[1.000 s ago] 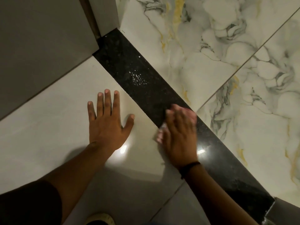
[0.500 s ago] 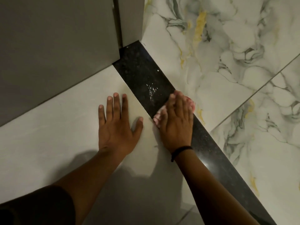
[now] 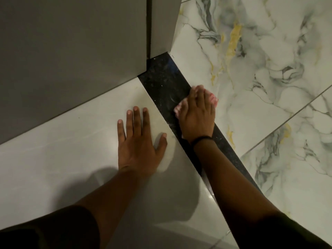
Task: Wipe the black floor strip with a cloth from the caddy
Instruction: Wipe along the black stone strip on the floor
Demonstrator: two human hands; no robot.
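A speckled black floor strip (image 3: 161,81) runs diagonally from the grey wall corner toward the lower right. My right hand (image 3: 197,115) presses a pink and white cloth (image 3: 212,98) flat on the strip, fingers pointing up the strip; the cloth shows only at the hand's edges. A black band circles that wrist. My left hand (image 3: 138,141) lies flat with fingers spread on the plain pale tile beside the strip, holding nothing. The caddy is not in view.
Grey wall panels (image 3: 71,51) and a door frame (image 3: 162,26) close off the strip's far end. Marble-veined tiles (image 3: 260,69) lie to the right of the strip, plain pale tiles (image 3: 62,159) to the left.
My right hand has slid the cloth up along the strip toward the wall corner, over the white specks. My left hand stays planted on the pale tile.
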